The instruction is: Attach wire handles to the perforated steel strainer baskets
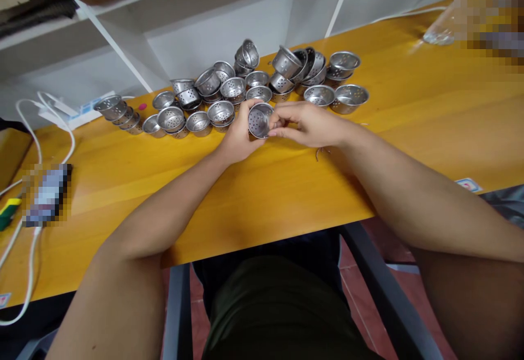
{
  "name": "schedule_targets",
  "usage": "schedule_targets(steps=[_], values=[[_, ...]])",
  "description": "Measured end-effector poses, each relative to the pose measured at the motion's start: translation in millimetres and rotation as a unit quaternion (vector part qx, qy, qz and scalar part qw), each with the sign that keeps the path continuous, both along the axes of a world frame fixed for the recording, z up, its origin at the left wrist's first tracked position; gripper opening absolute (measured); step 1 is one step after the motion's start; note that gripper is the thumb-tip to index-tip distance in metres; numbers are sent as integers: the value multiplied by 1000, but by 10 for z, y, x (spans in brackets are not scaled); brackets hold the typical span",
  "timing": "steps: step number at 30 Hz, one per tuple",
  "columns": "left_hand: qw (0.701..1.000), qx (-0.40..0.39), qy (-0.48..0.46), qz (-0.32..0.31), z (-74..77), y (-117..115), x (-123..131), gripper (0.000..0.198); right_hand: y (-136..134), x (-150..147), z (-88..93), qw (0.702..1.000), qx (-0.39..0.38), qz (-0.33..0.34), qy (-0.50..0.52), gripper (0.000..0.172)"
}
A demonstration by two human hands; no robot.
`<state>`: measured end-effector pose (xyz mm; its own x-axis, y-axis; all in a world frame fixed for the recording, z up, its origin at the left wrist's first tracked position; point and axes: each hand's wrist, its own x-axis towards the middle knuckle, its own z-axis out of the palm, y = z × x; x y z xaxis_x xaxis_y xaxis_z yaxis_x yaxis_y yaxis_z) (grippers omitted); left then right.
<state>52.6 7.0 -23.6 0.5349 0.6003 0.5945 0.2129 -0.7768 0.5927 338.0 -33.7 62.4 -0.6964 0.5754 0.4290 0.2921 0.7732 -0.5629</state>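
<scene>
A perforated metal cup [259, 119] is held above the wooden table, its open mouth facing me. My left hand [240, 137] wraps round its left side, thumb below and fingers above. At the cup's right rim, my right hand [301, 124] has its thumb and fingertips pinched together; whatever lies between them is too small to make out. Just behind both hands stand several similar metal cups [221, 111], some stacked and some tilted. Small dark wire-like bits [321, 153] lie on the table below my right hand.
The yellow-brown table [245, 196] runs across the view, with white shelving [221, 21] behind it. At the left are a phone-like device [48, 193], white cables [31, 272] and a green and yellow object [9, 211]. A clear plastic item [440, 35] sits at the far right.
</scene>
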Motion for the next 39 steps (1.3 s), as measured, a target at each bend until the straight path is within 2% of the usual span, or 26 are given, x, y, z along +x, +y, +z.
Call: schedule_targets(steps=[3, 9, 16, 20, 22, 25, 29, 34, 39], values=[[999, 42, -3, 15, 81, -20, 14, 101, 7, -24, -22, 999, 40, -20, 21, 52], [998, 66, 5, 22, 176, -23, 16, 98, -26, -48, -19, 996, 79, -40, 25, 57], [994, 104, 7, 8, 190, 34, 16, 94, -93, -30, 52, 996, 82, -32, 12, 51], [991, 134, -21, -13, 139, 34, 33, 84, -78, -30, 43, 997, 72, -23, 4, 51], [993, 111, -29, -7, 77, 15, 39, 88, -62, -23, 27, 998, 61, -17, -1, 53], [999, 36, -32, -6, -34, -1, 31, 103, -57, -5, 16, 999, 31, -35, -1, 54], [998, -39, -42, 30, -131, 35, 14, 111, -83, 23, 42, 998, -3, -63, 17, 66], [993, -59, -74, 73, -197, 110, 37, 108, -63, 60, 64, 997, 2, -66, 39, 58], [991, -114, -66, 26, -265, 137, 48, 111, 8, 53, 11, 1000, -2, -12, -2, 46]])
